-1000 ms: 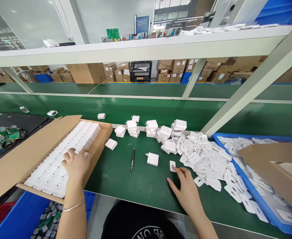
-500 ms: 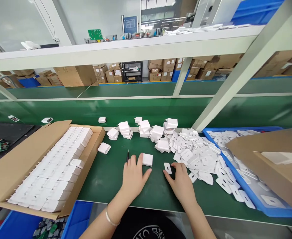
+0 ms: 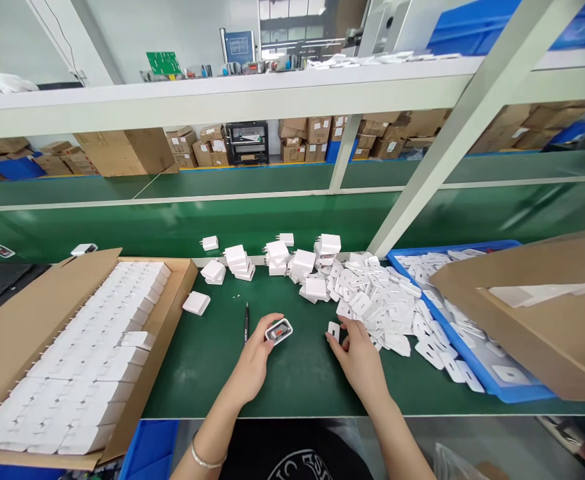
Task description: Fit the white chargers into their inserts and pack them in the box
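Observation:
My left hand [image 3: 250,363] has thumb and fingers closed around a white charger housing [image 3: 286,337]. Its open end faces up toward me, with electronic parts visible inside. Over to the right, my right hand [image 3: 360,363] pinches a small white cover plate with a slot [image 3: 333,329] by its edges, just at the table surface. A slim black pointed tool [image 3: 246,325] lies left of my left hand. Beyond my right hand spreads a heap of similar white cover plates [image 3: 380,300].
White chargers stand in small stacks [image 3: 237,260] along the table's back. At left is a cardboard box [image 3: 182,280] packed with rows of chargers. A blue tray [image 3: 502,387] of cover plates sits right, overlapped by a cardboard box [image 3: 537,300]. A slanted post [image 3: 422,167] rises behind the heap.
My left hand has taken hold of the charger housing from the table and turned its open end up. My right hand stays at the cover plate. The whole view has shifted slightly.

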Tool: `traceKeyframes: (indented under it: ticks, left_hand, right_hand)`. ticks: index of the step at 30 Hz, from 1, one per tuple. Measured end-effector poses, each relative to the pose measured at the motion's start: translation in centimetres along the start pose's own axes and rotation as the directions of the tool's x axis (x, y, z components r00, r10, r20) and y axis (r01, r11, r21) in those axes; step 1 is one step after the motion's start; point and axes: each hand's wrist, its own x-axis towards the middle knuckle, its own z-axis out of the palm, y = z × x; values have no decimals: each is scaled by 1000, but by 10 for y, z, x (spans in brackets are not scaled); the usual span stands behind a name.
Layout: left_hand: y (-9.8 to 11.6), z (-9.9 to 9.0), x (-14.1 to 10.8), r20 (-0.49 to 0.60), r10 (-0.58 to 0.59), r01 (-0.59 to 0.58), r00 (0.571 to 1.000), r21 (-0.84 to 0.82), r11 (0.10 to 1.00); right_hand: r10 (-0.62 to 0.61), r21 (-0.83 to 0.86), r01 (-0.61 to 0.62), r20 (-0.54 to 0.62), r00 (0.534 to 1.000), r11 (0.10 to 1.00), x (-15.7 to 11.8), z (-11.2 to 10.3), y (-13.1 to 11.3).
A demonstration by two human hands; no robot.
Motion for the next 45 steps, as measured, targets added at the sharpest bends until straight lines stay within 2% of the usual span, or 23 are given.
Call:
traceKeyframes:
  ticks: [6,11,16,18,20,23,28,37,41,43,45]
  left_hand:
    - [6,-2,-17,-10,101,-101,995,-161,982]
    - [13,-2,-23,-10,117,-116,993,-227,967]
    - [10,-2,-25,-26,104,-107,994,-225,968]
    - [6,-1,-25,-36,83,-89,996,-213,973]
    - [1,1,-24,-48,56,-65,997,-201,977]
    - [-5,7,-24,-47,42,-49,998,-170,984]
    - [-2,16,-26,-72,76,-80,995,-63,995]
    - [-2,19,-29,-97,138,-134,986,48,990]
    - [-5,19,-29,-104,198,-196,975,33,980]
    - [-6,20,-29,-121,215,-216,969,2,976]
    - [-6,21,-28,-140,218,-224,966,-30,974]
  right_hand:
    - [-19,-137,26,50,999,990,1,3,-10]
    - [14,-203,-12,7,1000,979,-5,3,-13]
    - [0,-76,3,41,999,997,-3,-4,-12]
    - [7,91,-16,94,996,996,-2,-13,-20]
    - [-18,314,-35,167,986,949,-3,-24,-35]
    - [-143,524,7,220,965,852,-9,-41,-64]
    - [-269,467,131,241,933,875,-17,-55,-96]
    - [-444,373,367,144,884,852,-25,-52,-105]
    - [-441,429,350,131,888,833,-27,-55,-108]
    - [-382,478,285,118,916,831,-24,-54,-103]
    - [-266,479,193,90,960,857,-17,-47,-91]
